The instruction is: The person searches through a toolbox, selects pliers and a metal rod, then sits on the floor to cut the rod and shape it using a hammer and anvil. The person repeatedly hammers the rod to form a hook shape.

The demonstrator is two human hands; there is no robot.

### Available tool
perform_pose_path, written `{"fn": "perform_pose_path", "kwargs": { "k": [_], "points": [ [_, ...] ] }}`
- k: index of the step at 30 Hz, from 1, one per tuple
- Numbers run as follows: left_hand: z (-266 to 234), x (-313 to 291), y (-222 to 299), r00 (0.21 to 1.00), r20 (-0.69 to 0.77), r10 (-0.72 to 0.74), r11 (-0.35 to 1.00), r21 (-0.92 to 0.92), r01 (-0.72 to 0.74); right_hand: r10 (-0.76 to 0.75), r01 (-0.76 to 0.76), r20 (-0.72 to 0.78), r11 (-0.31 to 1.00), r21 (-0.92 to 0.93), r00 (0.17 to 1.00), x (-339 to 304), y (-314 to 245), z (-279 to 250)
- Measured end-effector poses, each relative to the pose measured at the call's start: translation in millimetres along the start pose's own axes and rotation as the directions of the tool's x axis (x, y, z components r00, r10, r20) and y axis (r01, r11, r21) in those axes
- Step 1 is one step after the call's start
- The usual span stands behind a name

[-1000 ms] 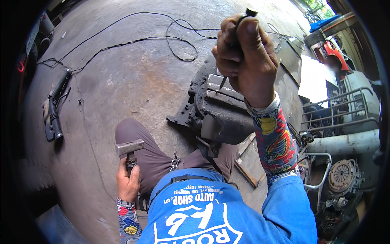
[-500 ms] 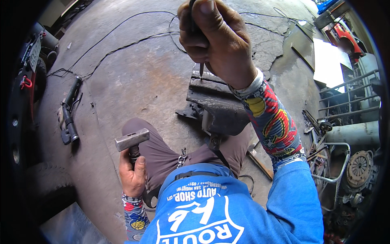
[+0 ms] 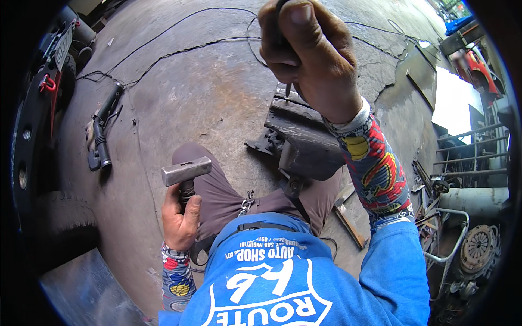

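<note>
A hammer (image 3: 186, 170) with a squared steel head stands head-up in my left hand (image 3: 181, 221), which is closed round its handle just in front of my left thigh. My right hand (image 3: 312, 57), raised ahead of me, is closed on a dark, slim, pointed tool (image 3: 288, 90) like a punch. Its metal tip points down at the top of a worn, dark bench vise (image 3: 310, 133) between my knees. The fingers hide most of the tool, and I cannot tell whether the tip touches. My right wrist covers the vise's far right part.
A black tubular tool (image 3: 99, 130) lies on the concrete floor at left, near a vehicle bumper (image 3: 48, 81). Black cables (image 3: 179, 50) cross the far floor. A metal sheet (image 3: 89, 285) is at lower left. A clutch plate (image 3: 478, 245), metal frame (image 3: 462, 217) and scrap crowd the right.
The whole view has shifted slightly, so the scene sits further right and higher. Both hands keep their holds on the hammer and the pointed tool, with little change relative to the vise.
</note>
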State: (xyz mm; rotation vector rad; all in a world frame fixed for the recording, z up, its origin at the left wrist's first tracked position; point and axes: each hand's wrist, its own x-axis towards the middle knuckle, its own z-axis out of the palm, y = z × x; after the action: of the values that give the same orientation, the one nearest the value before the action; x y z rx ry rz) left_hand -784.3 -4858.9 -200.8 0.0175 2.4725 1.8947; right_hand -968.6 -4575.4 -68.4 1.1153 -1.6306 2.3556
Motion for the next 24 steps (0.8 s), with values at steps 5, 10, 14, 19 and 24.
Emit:
{"fn": "perform_pose_path", "kwargs": {
  "k": [5,10,14,19,24],
  "points": [
    [-2,0,0,1.000,0.017,-0.006,0.998,-0.064,0.007,0.038,-0.038,0.026,0.999,-0.002,0.999,0,-3,-2],
    [-3,-3,4,0.998,0.007,-0.064,0.997,-0.046,0.065,-0.002,0.002,0.008,1.000,-0.020,1.000,0,-2,3],
    [-2,0,3,1.000,-0.012,-0.002,1.000,-0.017,0.002,0.070,-0.071,-0.075,0.997,-0.012,0.995,-3,-5,8],
    [-5,3,-3,0.998,0.052,0.029,0.999,0.018,-0.030,0.033,-0.032,0.007,0.997,-0.071,0.999,0,-8,7],
    [-6,5,-9,0.995,0.063,0.075,0.995,0.054,-0.079,0.019,-0.016,0.032,0.995,-0.102,0.999,0,-7,6]
  ]
}}
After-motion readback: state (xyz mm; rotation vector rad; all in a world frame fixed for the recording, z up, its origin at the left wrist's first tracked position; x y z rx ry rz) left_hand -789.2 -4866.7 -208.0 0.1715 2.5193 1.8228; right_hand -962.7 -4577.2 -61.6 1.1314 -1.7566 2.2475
